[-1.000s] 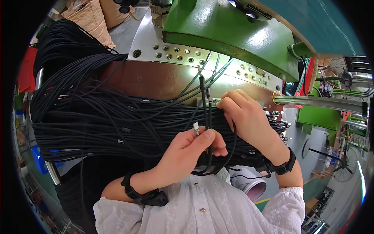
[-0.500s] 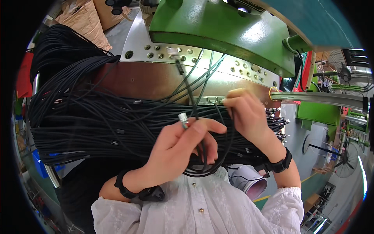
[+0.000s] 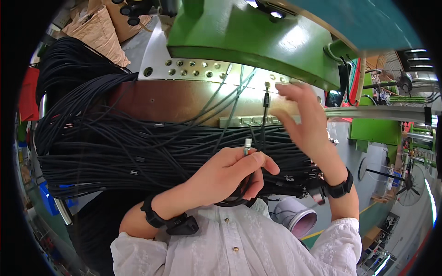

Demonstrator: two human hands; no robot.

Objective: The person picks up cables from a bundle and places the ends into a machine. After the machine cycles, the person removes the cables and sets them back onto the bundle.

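My left hand (image 3: 239,172) is closed round a coiled black cable, with a silver connector (image 3: 248,143) poking up above the thumb. From the same grip the cable's other stretch (image 3: 264,122) rises toward the machine and ends in a plug with a black sleeve (image 3: 266,99). To the right of that plug, my right hand (image 3: 307,117) is raised with thumb and fingers apart, and nothing shows between them. Beneath both hands lies a thick bundle of black cables (image 3: 106,152). A low metal fixture (image 3: 230,122) with small slots sits just behind the bundle.
A green machine body (image 3: 248,41) overhangs a silver plate (image 3: 154,60) with several holes. Loose cables (image 3: 221,101) run up to the plate. A metal rail (image 3: 377,112) extends to the right. A white bucket (image 3: 299,218) stands below, and brown sacks (image 3: 99,34) lie at the far left.
My right hand has left the fixture, moved up and opened. My left hand has shifted right with the cable, and the sleeved plug has swung right toward the right hand.
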